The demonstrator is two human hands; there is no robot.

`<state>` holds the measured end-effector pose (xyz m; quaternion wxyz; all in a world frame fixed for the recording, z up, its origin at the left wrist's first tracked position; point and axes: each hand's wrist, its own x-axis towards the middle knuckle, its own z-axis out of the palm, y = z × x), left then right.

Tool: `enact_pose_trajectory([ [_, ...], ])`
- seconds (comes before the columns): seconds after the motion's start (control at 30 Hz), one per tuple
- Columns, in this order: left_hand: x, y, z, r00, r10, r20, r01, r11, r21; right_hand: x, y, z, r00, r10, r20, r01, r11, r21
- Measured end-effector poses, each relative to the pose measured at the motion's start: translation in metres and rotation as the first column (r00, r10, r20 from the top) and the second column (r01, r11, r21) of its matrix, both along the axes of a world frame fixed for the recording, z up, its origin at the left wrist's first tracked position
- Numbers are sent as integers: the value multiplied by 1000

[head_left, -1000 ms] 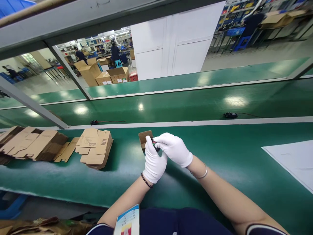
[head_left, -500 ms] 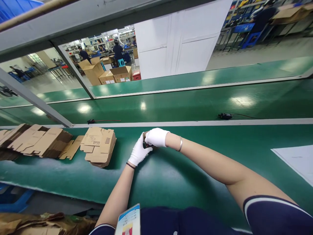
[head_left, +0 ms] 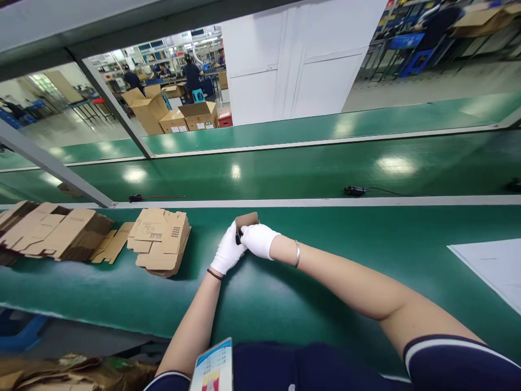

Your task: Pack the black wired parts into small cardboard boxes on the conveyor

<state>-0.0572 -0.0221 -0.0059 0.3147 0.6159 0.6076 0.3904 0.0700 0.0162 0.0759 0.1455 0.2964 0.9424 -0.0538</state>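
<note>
A small open cardboard box (head_left: 247, 219) stands on the green bench in front of me, its raised flap showing above my fingers. My left hand (head_left: 228, 251), in a white glove, is closed around the box's left side. My right hand (head_left: 259, 240), also gloved, has its fingers bent together at the box's opening. Whatever those fingertips pinch is hidden by the hand and the box. Only a dark gap shows between the two hands.
Left of my hands lie a stack of flat cardboard boxes (head_left: 160, 239) and more flattened cartons (head_left: 61, 231). A white sheet (head_left: 488, 269) lies at right. Beyond the pale rail, black devices with thin wires (head_left: 355, 190) rest on a green belt (head_left: 285, 174). Metal posts (head_left: 114, 108) rise at left.
A small black part with coloured wires showed between my hands earlier; now it is out of sight. Both hands shifted left onto the box. On the belt, the black devices slid left.
</note>
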Motion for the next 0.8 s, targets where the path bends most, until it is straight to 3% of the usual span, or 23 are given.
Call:
enact_pose_trajectory([
  [0.17, 1, 0, 6, 1000, -1, 8, 1, 1000, 1, -2, 1, 12, 999, 17, 36, -15, 998, -57],
  [0.27, 3, 0, 11, 1000, 13, 24, -12, 1000, -28, 9, 1, 21, 999, 32, -39, -32, 999, -17],
  [0.43, 0, -10, 25, 999, 42, -12, -43, 998, -48, 26, -15, 12, 975, -203, -86, 211, 973, 91],
  [0.53, -25, -15, 52, 981, 90, -170, -76, 993, 86, 29, -9, 0, 959, -271, -80, 278, 956, 96],
  [0.6, -54, -14, 78, 914, 242, -326, -176, 959, 222, 30, 9, -2, 953, -288, -95, 298, 949, 107],
  [0.67, -89, -11, 105, 748, 488, -450, -379, 871, 313, 25, 36, 2, 946, -306, -110, 318, 941, 118],
  [0.73, -124, -12, 126, 546, 631, -552, -589, 757, 282, 15, 64, 11, 938, -322, -126, 337, 934, 123],
  [0.8, -147, -16, 139, 458, 637, -620, -728, 669, 150, 6, 82, 26, 931, -334, -150, 352, 928, 122],
])
